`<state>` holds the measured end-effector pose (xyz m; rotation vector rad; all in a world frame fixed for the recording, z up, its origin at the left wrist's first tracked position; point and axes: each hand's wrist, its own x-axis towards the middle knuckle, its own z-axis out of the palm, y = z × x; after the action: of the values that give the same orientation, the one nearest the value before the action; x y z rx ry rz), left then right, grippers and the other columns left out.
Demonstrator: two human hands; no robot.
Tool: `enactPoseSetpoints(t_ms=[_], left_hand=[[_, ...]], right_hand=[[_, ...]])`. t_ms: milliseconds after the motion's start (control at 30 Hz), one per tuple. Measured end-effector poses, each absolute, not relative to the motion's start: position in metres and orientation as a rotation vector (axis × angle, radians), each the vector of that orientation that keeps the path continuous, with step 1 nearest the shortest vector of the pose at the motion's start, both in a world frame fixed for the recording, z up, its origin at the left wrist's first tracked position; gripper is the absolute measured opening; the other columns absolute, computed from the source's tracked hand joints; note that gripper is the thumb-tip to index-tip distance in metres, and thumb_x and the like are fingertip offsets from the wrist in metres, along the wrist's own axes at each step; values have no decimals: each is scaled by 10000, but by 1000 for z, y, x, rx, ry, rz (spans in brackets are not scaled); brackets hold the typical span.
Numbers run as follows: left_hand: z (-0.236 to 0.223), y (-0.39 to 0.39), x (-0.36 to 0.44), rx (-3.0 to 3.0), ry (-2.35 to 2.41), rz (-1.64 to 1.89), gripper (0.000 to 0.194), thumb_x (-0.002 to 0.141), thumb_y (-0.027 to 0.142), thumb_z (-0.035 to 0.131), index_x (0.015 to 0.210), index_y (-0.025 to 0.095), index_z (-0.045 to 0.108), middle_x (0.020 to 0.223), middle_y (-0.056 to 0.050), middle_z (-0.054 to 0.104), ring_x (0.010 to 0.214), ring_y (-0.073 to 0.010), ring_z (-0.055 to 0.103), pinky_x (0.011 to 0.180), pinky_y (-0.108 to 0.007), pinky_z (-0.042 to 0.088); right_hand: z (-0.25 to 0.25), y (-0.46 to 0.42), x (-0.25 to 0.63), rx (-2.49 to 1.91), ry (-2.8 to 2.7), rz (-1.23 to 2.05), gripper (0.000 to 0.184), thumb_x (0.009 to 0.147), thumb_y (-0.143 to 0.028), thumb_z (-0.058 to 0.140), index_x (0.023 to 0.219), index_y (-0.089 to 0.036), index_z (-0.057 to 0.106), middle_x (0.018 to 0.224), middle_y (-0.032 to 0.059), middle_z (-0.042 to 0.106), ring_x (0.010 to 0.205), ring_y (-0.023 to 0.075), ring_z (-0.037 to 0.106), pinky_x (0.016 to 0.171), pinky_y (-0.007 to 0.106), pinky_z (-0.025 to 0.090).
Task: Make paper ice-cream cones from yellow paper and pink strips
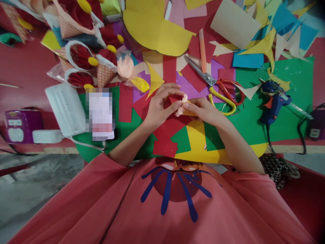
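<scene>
My right hand (207,110) is closed around a small yellow paper cone (190,112), which lies on its side with its wide end toward the left. Soft pale pink clay (179,111) sits along the cone's wide end. My left hand (162,106) pinches this clay between thumb and fingers. Beneath both hands lie red paper pieces (165,130). Just beyond the left hand are a small bag of yellow clay (140,84) and a bag of pale pink clay (125,65). The cone's tip is hidden by my right hand.
Scissors (209,79) lie beyond my right hand, with a glue gun (274,101) farther right. At left are a phone (101,113), a white power strip (66,108) and several decorated paper cones (105,69). Coloured paper scraps (279,20) and a large yellow sheet (154,30) cover the back.
</scene>
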<state>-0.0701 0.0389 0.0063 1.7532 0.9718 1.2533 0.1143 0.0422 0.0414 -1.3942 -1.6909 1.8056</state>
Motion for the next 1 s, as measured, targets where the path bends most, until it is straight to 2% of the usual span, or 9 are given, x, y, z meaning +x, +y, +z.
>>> enactPoseSetpoints(t_ms=[167, 333, 433, 533, 733, 1000], left_hand=[[8, 38, -70, 1719, 992, 1237, 197, 868, 411, 637, 998, 271, 685, 1076, -49, 659, 1092, -197, 606, 963, -388, 508], [10, 38, -71, 1721, 936, 1241, 200, 923, 375, 560, 1058, 279, 672, 1102, -52, 651, 1120, -206, 588, 995, -426, 485], [10, 39, -71, 1753, 896, 1277, 211, 905, 367, 592, 1098, 307, 655, 1104, -44, 646, 1119, -207, 582, 987, -425, 485], [10, 40, -72, 1755, 874, 1311, 240, 921, 401, 556, 1134, 326, 638, 1099, -39, 644, 1105, -207, 584, 981, -428, 487], [11, 42, -78, 1744, 826, 1260, 287, 892, 475, 573, 1168, 405, 607, 1213, -7, 595, 1209, -234, 540, 1023, -436, 481], [12, 43, -76, 1742, 900, 1294, 222, 871, 466, 617, 1040, 326, 653, 1092, -32, 652, 1104, -214, 611, 940, -420, 528]], right_hand=[[42, 42, 114, -1389, -1685, 1788, 578, 788, -699, 526, 653, -142, 603, 486, -34, 468, 438, 49, 373, 395, 213, 229], [43, 42, 115, -1348, -1664, 1773, 559, 799, -676, 536, 646, -142, 592, 483, -43, 462, 431, 43, 373, 398, 210, 233], [43, 42, 116, -1329, -1636, 1811, 550, 809, -664, 535, 642, -142, 585, 475, -42, 468, 424, 40, 378, 391, 205, 231], [45, 42, 116, -1329, -1607, 1867, 538, 825, -644, 533, 630, -144, 570, 470, -43, 463, 410, 35, 377, 379, 197, 231], [46, 43, 119, -1271, -1528, 1945, 532, 818, -649, 538, 613, -159, 539, 455, -47, 466, 378, 30, 368, 340, 186, 219], [45, 44, 120, -1224, -1524, 1959, 543, 789, -676, 557, 614, -163, 525, 462, -54, 463, 380, 25, 368, 341, 188, 221]])
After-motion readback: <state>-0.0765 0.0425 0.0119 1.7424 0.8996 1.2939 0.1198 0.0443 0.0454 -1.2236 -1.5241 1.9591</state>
